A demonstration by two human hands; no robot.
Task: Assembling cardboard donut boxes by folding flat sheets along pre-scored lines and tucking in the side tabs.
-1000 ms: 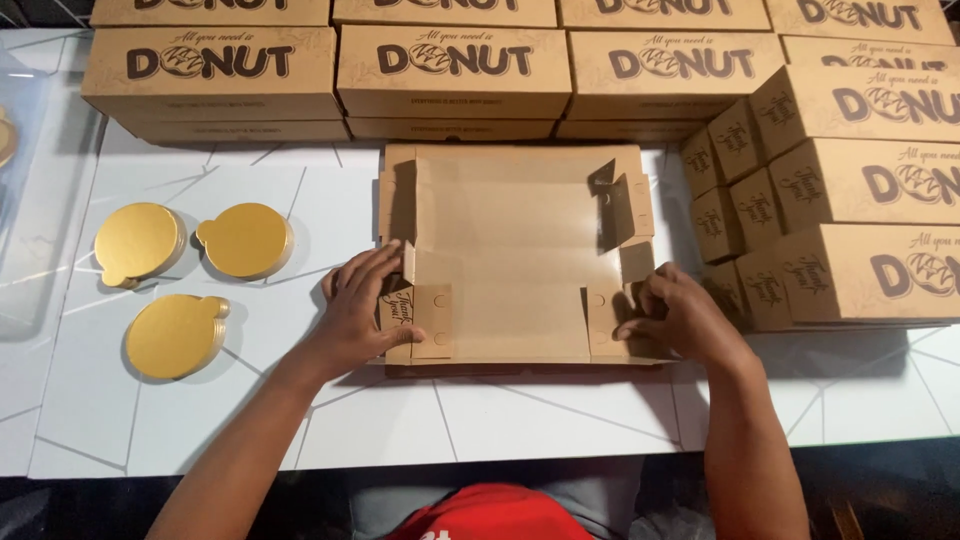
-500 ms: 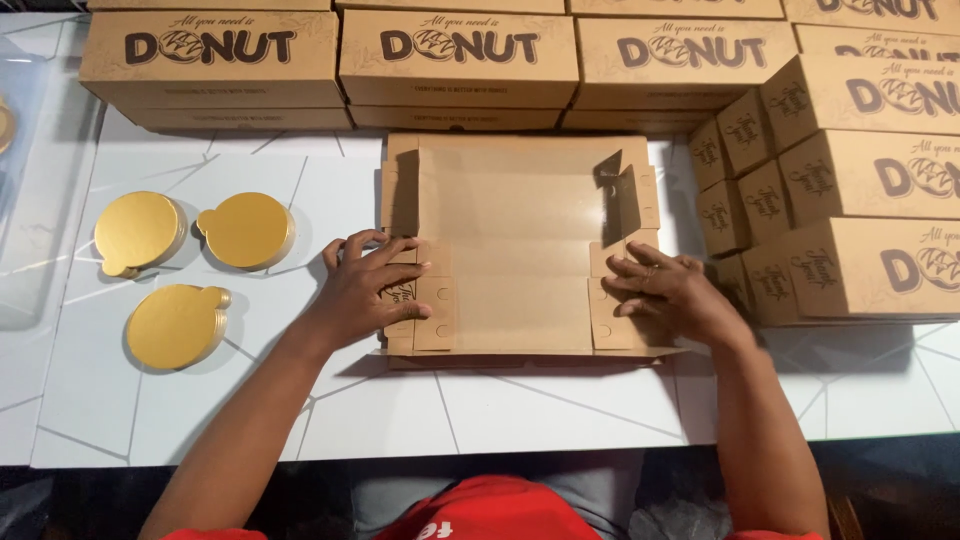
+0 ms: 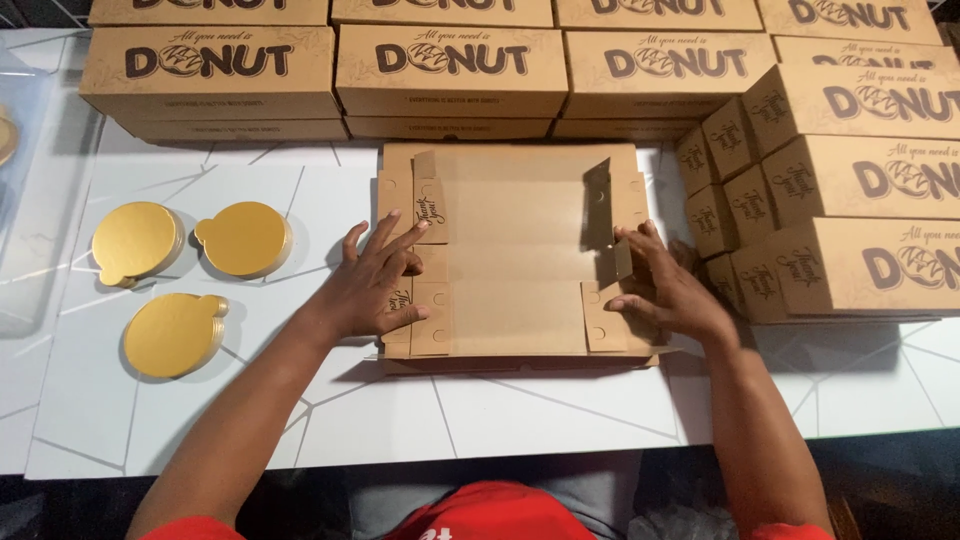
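An unfolded brown cardboard box blank [image 3: 512, 250] lies flat on the white table [image 3: 480, 410] in front of me. My left hand [image 3: 372, 282] rests with fingers spread on the blank's left side flaps. My right hand [image 3: 662, 282] presses on the right side flaps, fingers apart, beside a small flap [image 3: 598, 205] that stands partly upright. Neither hand closes around anything.
Finished brown boxes [image 3: 450, 75] are stacked in a row along the back. More stacked boxes [image 3: 850, 190] crowd the right side, close to my right hand. Three gold round boards [image 3: 175, 330] lie on the left of the table.
Both hands have slid from the blank's near edge up onto its side flaps. The near flaps now lie flatter against the panel.
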